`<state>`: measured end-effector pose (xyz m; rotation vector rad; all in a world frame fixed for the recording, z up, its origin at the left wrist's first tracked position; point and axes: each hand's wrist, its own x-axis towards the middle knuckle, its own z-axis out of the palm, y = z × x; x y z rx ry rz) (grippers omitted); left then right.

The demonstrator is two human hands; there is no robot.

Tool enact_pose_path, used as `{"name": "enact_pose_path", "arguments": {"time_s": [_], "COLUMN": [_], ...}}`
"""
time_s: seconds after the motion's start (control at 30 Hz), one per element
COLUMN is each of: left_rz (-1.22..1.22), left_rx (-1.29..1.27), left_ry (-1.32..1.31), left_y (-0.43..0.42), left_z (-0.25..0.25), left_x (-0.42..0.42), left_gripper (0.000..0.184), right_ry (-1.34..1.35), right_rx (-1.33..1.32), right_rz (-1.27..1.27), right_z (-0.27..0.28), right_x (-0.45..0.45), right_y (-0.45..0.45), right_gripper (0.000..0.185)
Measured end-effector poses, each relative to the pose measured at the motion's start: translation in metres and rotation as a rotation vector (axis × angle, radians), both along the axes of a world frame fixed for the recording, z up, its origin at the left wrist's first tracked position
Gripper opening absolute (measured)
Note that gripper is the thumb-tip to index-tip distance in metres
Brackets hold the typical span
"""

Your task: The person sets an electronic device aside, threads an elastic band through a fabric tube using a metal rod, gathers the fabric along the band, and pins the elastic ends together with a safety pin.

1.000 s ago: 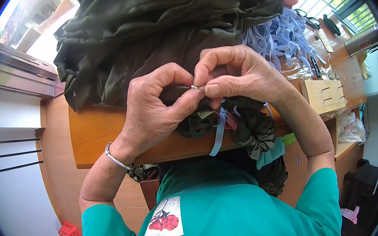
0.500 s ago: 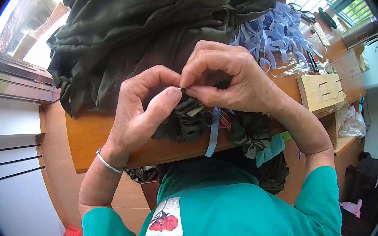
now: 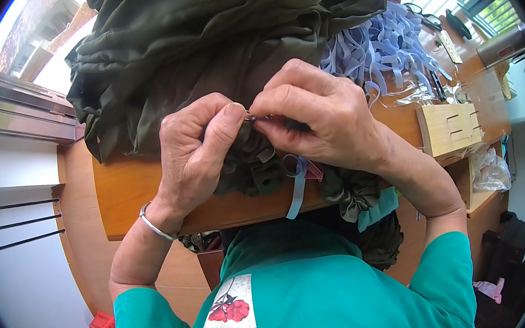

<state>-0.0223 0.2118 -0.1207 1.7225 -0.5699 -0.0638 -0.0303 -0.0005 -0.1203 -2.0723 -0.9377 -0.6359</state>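
Observation:
My left hand [image 3: 194,152] pinches the upper end of a gathered dark green fabric tube [image 3: 253,168] between thumb and forefinger. Close against it, my right hand [image 3: 331,115] is closed in a pinch at the same spot. A tiny, shiny, metal-looking piece shows between the fingertips; its kind is too small to tell. Below the hands, a light blue elastic strip [image 3: 296,195] loops down over the table edge, beside a small dark red piece [image 3: 314,171]. Another scrunched dark green fabric piece [image 3: 351,190] lies under my right wrist.
A large heap of dark green fabric [image 3: 199,49] covers the back of the wooden table [image 3: 131,197]. To its right lie a pile of light blue elastic strips [image 3: 378,46], a slotted wooden block [image 3: 450,126], scissors [image 3: 426,17] and a metal flask [image 3: 505,45].
My right hand has turned, its knuckles rising and its fingers curling closer together. My left hand has shifted slightly left, its thumb now pointing more upward.

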Motion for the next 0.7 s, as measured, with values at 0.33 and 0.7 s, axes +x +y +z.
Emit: {"name": "enact_pose_path", "arguments": {"time_s": [0.33,0.7], "left_rz": [-0.067,-0.117], "left_rx": [-0.214,-0.036], "left_ry": [0.222,0.161], "left_y": [-0.0017,0.0014], "left_z": [-0.0019,0.0017], "left_x": [0.0002,0.0022], "left_gripper": [0.03,0.018], "right_ry": [-0.047,0.04], "right_rx": [0.037,0.069], "right_rz": [-0.002,-0.012], "right_z": [-0.0027,-0.0016], "right_x": [0.0047,0.006], "right_y": [-0.0003,-0.0028], "right_gripper": [0.02,0.019]}}
